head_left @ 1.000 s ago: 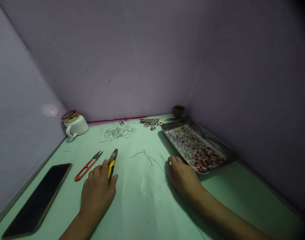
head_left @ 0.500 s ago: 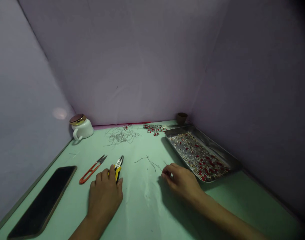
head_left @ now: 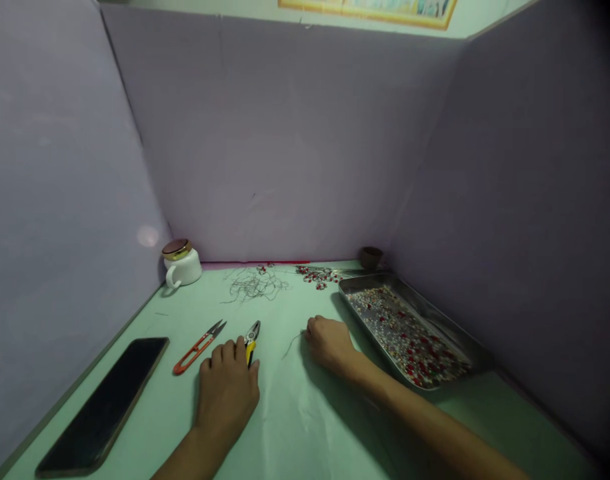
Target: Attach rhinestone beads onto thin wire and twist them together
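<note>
My left hand [head_left: 229,388] lies over the yellow-handled pliers [head_left: 252,336], its fingers curled on the handles. The jaws point away from me, and much of the handles is under the hand. Left of it rest orange-handled thread snips [head_left: 199,348]. My right hand [head_left: 331,343] is closed in a pinch at a thin wire [head_left: 291,345], one end of which trails out to the left on the table. The fingertips are partly turned away from view. To the right of this hand stands a metal tray [head_left: 372,338] with small pale and red beads.
A dark phone [head_left: 105,403] lies front left, and a white lidded mug [head_left: 183,268] stands at the back left. Tangled wire [head_left: 257,285], red beaded pieces [head_left: 319,276] and a small brown pot [head_left: 371,257] are along the back. Pale panels [head_left: 295,147] wall the table in.
My right hand has moved left to the wire and pinches it; part of the wire is now hidden. My left hand stays on the pliers. The view has tilted up slightly.
</note>
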